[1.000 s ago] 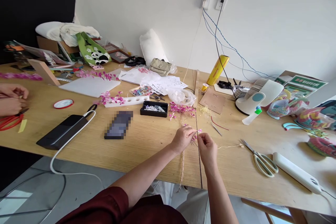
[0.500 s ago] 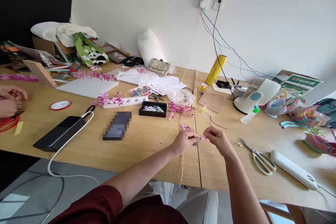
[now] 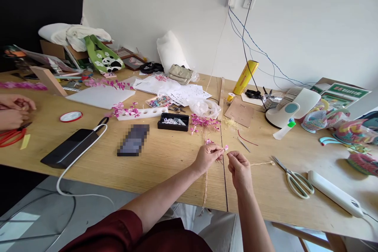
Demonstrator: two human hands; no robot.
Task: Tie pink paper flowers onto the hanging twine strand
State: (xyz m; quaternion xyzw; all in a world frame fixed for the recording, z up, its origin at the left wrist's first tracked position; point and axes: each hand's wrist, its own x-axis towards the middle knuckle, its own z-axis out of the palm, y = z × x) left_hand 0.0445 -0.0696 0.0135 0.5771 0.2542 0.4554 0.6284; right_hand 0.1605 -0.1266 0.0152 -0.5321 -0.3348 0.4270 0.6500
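Note:
My left hand (image 3: pixel 208 158) is closed in a pinch on a small pink-and-white flower (image 3: pixel 226 147), which sticks up past the fingertips. Just to its right, my right hand (image 3: pixel 239 168) pinches a thin pale thread near the flower's base. More of this thread (image 3: pixel 261 163) trails from behind the right hand to a small knotted end on the table. Under the left hand lies a stem of pink blossoms (image 3: pixel 209 141), partly hidden. A bundle of pale twisted threads (image 3: pixel 204 189) hangs from it over the table's front edge.
Scissors (image 3: pixel 295 181), tweezers (image 3: pixel 243 144) and a white elongated device (image 3: pixel 335 193) lie at right. A small fan (image 3: pixel 291 108) stands behind. Left are a black tray (image 3: pixel 173 122), a phone (image 3: pixel 133 140) and a black power box (image 3: pixel 72 147). Another person's hands (image 3: pixel 16 110) are at far left.
My right hand has turned and drawn down slightly, away from the flower. The flower now stands upright above my left fingertips. Tweezers and more thread have come into sight.

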